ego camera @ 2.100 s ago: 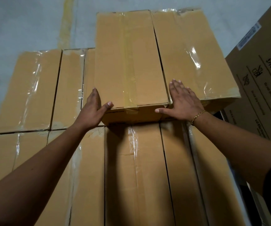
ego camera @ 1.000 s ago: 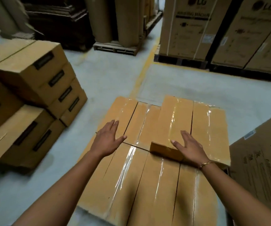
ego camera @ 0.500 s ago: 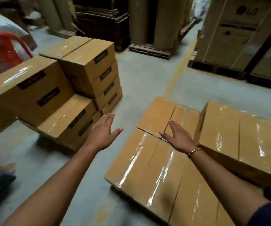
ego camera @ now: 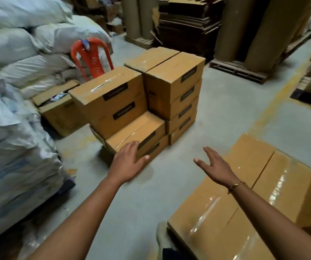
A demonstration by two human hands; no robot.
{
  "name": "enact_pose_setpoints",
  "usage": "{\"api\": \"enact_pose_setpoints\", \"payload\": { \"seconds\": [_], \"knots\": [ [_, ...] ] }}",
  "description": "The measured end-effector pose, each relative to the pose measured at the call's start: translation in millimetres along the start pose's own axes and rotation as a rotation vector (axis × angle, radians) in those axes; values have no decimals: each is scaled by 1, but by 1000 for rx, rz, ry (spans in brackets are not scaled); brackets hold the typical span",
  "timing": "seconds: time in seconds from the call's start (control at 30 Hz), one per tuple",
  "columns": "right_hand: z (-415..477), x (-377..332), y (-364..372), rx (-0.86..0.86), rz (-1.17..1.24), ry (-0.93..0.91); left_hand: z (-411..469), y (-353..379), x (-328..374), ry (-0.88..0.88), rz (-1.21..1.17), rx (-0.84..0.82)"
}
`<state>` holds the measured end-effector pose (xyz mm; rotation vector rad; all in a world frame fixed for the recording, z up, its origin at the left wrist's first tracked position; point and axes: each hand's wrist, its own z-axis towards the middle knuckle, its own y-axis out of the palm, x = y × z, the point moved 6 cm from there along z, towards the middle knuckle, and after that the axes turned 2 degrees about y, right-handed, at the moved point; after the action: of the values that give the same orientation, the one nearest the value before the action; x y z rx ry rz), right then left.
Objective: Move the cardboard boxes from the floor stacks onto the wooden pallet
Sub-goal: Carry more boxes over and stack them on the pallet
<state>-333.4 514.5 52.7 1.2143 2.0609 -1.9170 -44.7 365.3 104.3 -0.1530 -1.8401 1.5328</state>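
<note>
The stacked brown cardboard boxes with black labels (ego camera: 169,87) stand on the grey concrete floor (ego camera: 225,117) at frame centre. The left hand (ego camera: 128,163) is at the low front box (ego camera: 136,131), fingers straight and together, holding nothing; contact cannot be confirmed. The right hand (ego camera: 216,167) hovers over the floor, fingers spread wide, empty. Tape-sealed brown cardboard boxes (ego camera: 216,207) occupy the lower right.

Bare concrete floor (ego camera: 216,128) lies open between the floor stacks (ego camera: 171,87) ahead and the taped boxes (ego camera: 244,194) at lower right. White sacks (ego camera: 10,128) wall off the left; an open box (ego camera: 61,109) and a red chair (ego camera: 92,57) crowd the stacks' left and rear sides
</note>
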Motion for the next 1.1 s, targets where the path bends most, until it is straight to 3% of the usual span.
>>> {"api": "enact_pose_setpoints", "payload": {
  "seconds": [0.67,1.1],
  "knots": [
    [299,-170,60,-180,152,9,276,-63,-206,-124,-118,-48],
    [477,-325,147,-255,338,126,471,-138,-399,-154,-94,-108]
  ]
}}
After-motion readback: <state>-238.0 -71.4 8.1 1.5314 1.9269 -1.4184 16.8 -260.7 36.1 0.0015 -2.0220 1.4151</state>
